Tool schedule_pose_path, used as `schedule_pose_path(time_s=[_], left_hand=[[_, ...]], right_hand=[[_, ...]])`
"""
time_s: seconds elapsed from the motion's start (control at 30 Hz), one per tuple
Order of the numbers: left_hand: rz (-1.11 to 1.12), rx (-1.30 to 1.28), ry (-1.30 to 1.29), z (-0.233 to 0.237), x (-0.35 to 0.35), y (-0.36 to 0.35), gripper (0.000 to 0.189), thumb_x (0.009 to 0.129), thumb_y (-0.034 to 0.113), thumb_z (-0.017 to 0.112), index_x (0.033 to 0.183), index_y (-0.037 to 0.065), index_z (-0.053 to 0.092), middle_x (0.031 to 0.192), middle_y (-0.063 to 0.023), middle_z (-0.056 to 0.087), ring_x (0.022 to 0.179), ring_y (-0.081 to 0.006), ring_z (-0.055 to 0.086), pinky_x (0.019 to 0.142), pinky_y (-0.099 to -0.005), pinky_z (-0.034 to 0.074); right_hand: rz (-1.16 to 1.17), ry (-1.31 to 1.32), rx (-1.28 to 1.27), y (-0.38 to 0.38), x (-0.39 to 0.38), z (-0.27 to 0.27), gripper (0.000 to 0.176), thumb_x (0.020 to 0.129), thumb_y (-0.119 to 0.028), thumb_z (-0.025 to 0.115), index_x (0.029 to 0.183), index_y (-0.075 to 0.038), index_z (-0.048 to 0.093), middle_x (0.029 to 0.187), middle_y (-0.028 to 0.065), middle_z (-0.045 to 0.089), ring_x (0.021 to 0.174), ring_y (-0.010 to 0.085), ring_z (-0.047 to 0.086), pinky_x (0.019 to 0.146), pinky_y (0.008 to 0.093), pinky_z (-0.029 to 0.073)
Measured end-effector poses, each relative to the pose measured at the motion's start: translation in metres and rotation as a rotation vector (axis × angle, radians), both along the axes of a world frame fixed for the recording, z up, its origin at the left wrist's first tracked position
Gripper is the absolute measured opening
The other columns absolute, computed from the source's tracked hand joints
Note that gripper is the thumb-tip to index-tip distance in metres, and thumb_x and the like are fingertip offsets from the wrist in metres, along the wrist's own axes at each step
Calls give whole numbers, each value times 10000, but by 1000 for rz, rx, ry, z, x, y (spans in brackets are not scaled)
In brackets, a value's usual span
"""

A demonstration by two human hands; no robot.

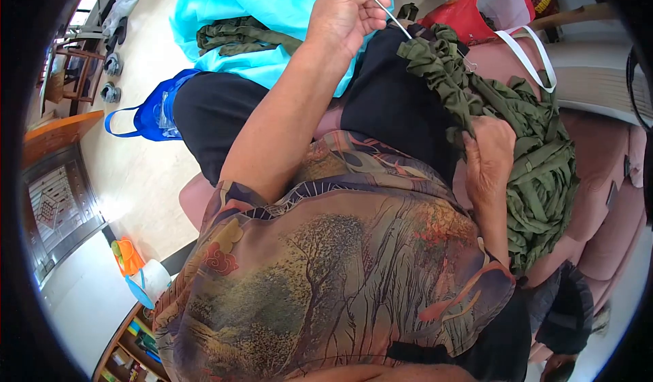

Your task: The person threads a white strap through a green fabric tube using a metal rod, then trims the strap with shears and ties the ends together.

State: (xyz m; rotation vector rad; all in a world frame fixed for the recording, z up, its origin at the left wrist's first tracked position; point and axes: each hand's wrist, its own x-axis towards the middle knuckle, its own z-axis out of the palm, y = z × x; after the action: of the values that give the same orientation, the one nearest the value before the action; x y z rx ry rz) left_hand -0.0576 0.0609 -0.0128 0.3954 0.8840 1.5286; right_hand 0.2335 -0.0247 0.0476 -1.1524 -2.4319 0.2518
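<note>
My left hand, palm up, pinches the end of a thin metal rod between closed fingers. The rod slants down to the right into gathered dark green fabric, and a bent wire end shows beyond it. Lower right, my right hand is closed round the lower part of the gathered fabric, thumb on the left side. A large heap of the same green fabric lies beside my right hand on the pink seat.
A turquoise sheet with more green fabric lies ahead. A red bag with white handles stands at the upper right. A blue bag is left of my knee. Pink sofa cushions are on the right; a shelf stands lower left.
</note>
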Motion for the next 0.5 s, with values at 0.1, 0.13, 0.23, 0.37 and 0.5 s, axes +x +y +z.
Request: schedule_pose_path(time_s=[0.1, 0.13, 0.23, 0.37, 0.5], left_hand=[[-23, 12, 26, 6, 9, -4, 142, 961, 131, 536, 843, 52, 547, 699, -81, 633, 530, -151, 591, 501, -272, 517], [-12, 21, 34, 14, 14, -6, 143, 962, 135, 539, 846, 53, 545, 706, -83, 638, 533, -147, 593, 501, -270, 517], [-5, 52, 44, 38, 30, -13, 146, 968, 156, 552, 861, 58, 538, 741, -93, 658, 549, -130, 602, 503, -256, 516], [-16, 91, 66, 53, 34, -18, 142, 968, 144, 542, 858, 55, 539, 736, -90, 653, 553, -133, 605, 508, -252, 514], [-9, 69, 46, 40, 11, -12, 129, 963, 120, 529, 855, 50, 539, 728, -90, 646, 549, -141, 598, 511, -255, 510]], right_hand=[[9, 97, -135, 6, 1, 5, 211, 836, -126, 661, 1012, -22, 608, 1033, 156, 627, 1008, 359, 560, 887, 422, 417], [8, 138, -225, 11, -2, 10, 237, 834, -128, 665, 1038, -23, 605, 1056, 158, 626, 1030, 358, 554, 890, 419, 421], [-122, 228, -282, 17, -41, 34, 329, 830, -134, 674, 1130, -36, 579, 1001, 187, 643, 977, 374, 578, 860, 418, 442], [-20, 105, -131, 37, -59, 7, 299, 852, -136, 649, 1131, -55, 580, 854, 193, 661, 827, 384, 620, 799, 429, 450], [-13, 82, -159, 26, -43, 6, 186, 876, -151, 626, 1025, -41, 605, 829, 179, 644, 807, 382, 604, 788, 433, 439]])
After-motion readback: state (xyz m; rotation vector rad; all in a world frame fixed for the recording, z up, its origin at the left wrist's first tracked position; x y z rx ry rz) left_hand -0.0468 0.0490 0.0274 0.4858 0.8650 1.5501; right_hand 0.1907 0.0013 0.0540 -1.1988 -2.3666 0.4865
